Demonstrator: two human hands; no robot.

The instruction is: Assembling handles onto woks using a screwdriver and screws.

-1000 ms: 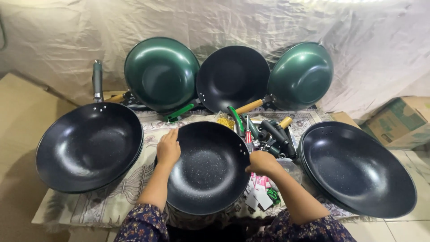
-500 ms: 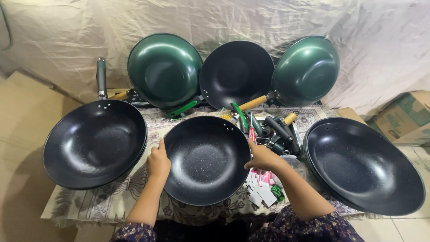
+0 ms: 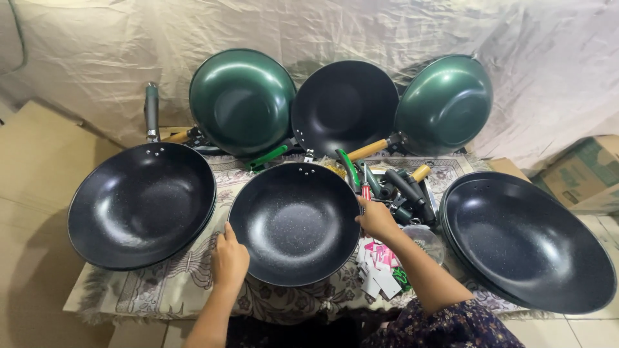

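Nearest me, on the patterned cloth [image 3: 193, 290], my left hand [image 3: 229, 259] and right hand [image 3: 375, 219] press against opposite rims of the speckled black wok [image 3: 295, 222], fingers together and curled on its edge. It looks stiff, fairly heavy and slick inside, so I judge the bare rim the surest hold. Beside it lie loose handles [image 3: 403, 190] and larger black woks [image 3: 143, 203]; beyond, green woks [image 3: 242, 102] lean against the sheet.
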